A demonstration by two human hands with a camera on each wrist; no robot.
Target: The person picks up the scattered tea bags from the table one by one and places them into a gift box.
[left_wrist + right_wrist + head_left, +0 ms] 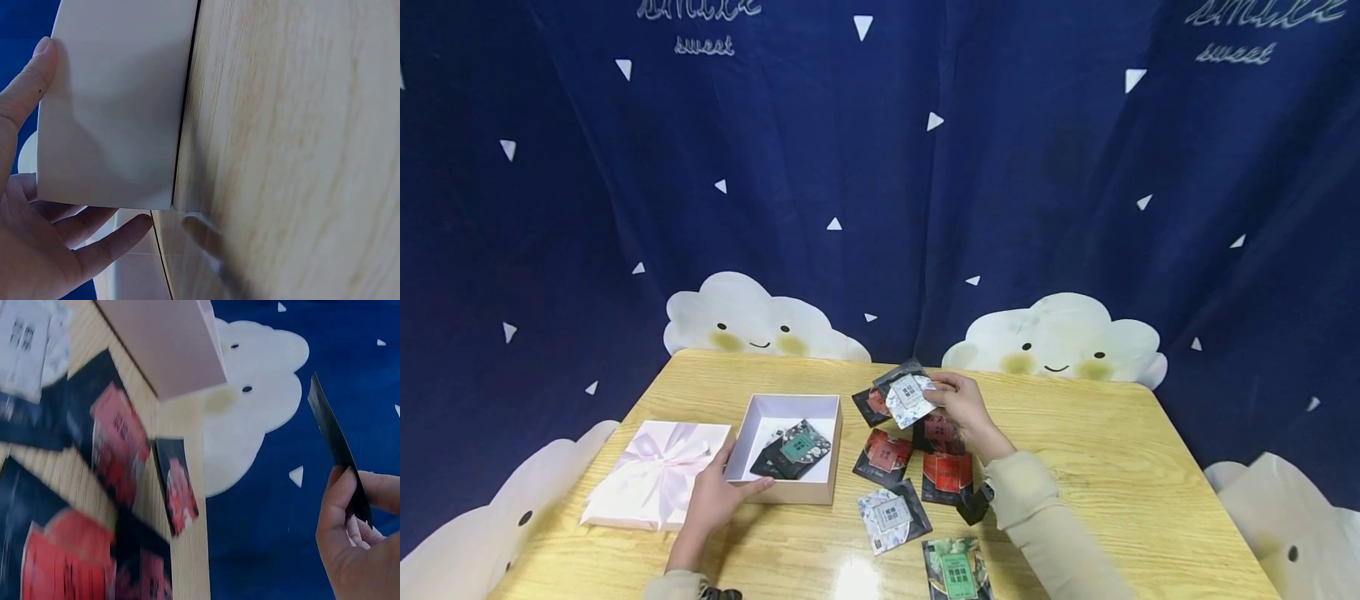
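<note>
My left hand [713, 497] rests at the near left corner of an open white box [833, 492], thumb along its front and the other fingers by its left side. Those fingers look fairly straight in the left wrist view. A few dark sachets, a green-labelled sachet [797, 448] on top, lie inside the box. At the far side of the table, my right hand [962, 404] pinches a black-and-white sachet [907, 396] between thumb and fingers. It is raised above the others and seen edge-on in the right wrist view.
Red-labelled sachets [883, 458] lie scattered right of the box. Nearer me are a white-labelled sachet [891, 517] and another green-labelled one [958, 571]. Left of the box sits a white lid with a ribbon bow [662, 458]. A dark blue curtain [880, 167] hangs behind the table.
</note>
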